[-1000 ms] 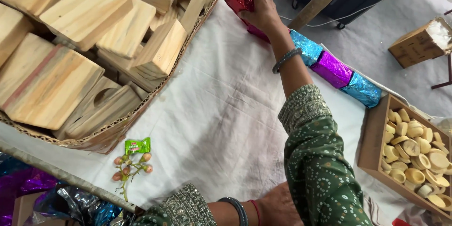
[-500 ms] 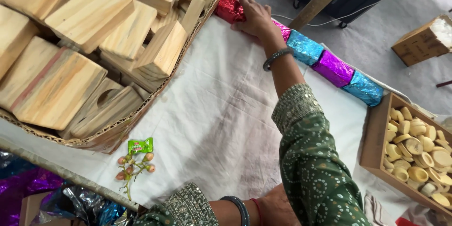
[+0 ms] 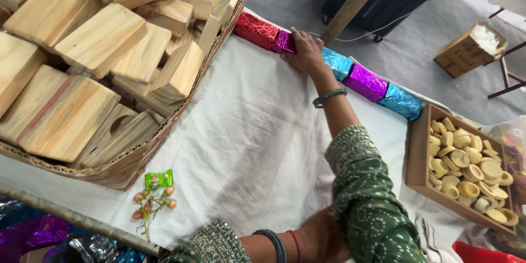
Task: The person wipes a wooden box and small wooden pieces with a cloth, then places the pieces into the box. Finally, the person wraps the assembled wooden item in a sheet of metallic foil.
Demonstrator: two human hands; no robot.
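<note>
The right hand (image 3: 306, 55) is laid flat, fingers spread, on a pink foil-wrapped block (image 3: 284, 42) in the row at the tabletop's (image 3: 241, 131) far edge. The left hand (image 3: 323, 238) is mostly hidden by the sleeve, so its grip can't be told.

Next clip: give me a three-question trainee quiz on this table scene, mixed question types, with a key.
1. True or false: the right hand rests on the row of foil packets along the far edge of the white cloth.
2. What fills the wooden tray at the right?
A. small tan cups
B. wooden blocks
C. foil packets
3. Which colour is the packet at the left end of the row?

Key
1. True: the palm lies flat over a pink packet, between the red packet and a blue one.
2. A. The wooden blocks are piled in the cardboard box at the left.
3. Red.
</note>
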